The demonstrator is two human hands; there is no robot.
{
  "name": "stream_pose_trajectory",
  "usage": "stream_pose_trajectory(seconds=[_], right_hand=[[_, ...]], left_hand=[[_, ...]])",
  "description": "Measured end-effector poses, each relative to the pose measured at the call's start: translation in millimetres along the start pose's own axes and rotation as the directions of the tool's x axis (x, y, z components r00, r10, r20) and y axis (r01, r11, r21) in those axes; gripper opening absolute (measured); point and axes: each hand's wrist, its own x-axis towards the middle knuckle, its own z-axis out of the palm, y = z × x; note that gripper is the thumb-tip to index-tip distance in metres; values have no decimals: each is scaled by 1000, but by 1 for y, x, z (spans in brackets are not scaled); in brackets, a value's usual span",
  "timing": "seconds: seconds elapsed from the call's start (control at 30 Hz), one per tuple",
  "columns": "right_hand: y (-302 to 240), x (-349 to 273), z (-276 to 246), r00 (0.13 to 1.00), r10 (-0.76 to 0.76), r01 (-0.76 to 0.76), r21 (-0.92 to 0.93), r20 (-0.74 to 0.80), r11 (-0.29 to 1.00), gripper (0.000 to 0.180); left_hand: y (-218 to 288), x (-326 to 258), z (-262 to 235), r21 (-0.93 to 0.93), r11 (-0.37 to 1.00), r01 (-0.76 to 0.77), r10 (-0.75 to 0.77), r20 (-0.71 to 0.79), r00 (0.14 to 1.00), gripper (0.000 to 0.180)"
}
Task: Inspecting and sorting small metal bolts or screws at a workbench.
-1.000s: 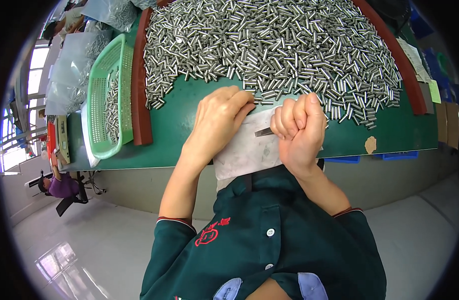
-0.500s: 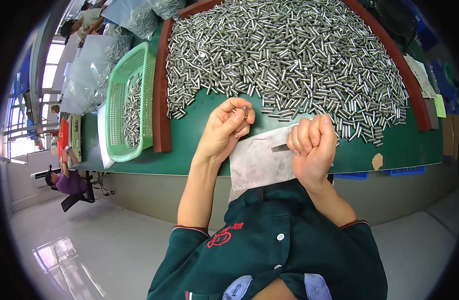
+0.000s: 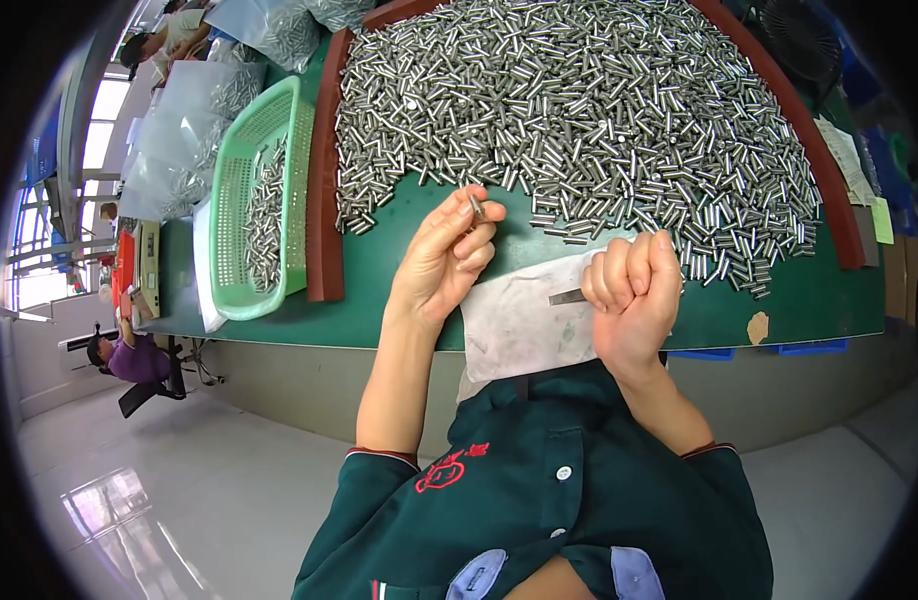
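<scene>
Between the thumb and fingers of my left hand [image 3: 446, 250] is a small metal pin [image 3: 476, 207], held up just short of the pile. My right hand [image 3: 634, 300] is closed in a fist around a flat metal tool, perhaps a file or blade [image 3: 567, 297]; its narrow end sticks out to the left and the rest is hidden in the palm. Under and between both hands lies a stained whitish cloth [image 3: 524, 325] at the table's front edge. A broad heap of short shiny metal pins [image 3: 579, 110] spreads over the green table beyond my hands.
Dark red rails [image 3: 326, 190] border the heap at left and right. Left of them stands a green plastic basket [image 3: 301, 200] with more pins, beside clear bags of pins [image 3: 184, 140]. Papers [image 3: 845, 160] lie at the right. Other people sit at the far left.
My left hand has rolled the pin from near upright to a slant, its fingers shifting a little. The right hand has barely moved.
</scene>
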Motion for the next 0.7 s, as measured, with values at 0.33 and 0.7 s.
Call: stream_pose_trajectory(seconds=[0.33,0.7], right_hand=[[0,0,1,1000,9,-9,-4,-5,1000,39],[-2,0,2,1000,14,-14,-62,-14,998,38]], left_hand=[[1,0,-2,-33,999,7,-7,-10,1000,15],[-20,7,45,956,-220,-194,220,242,945,10]])
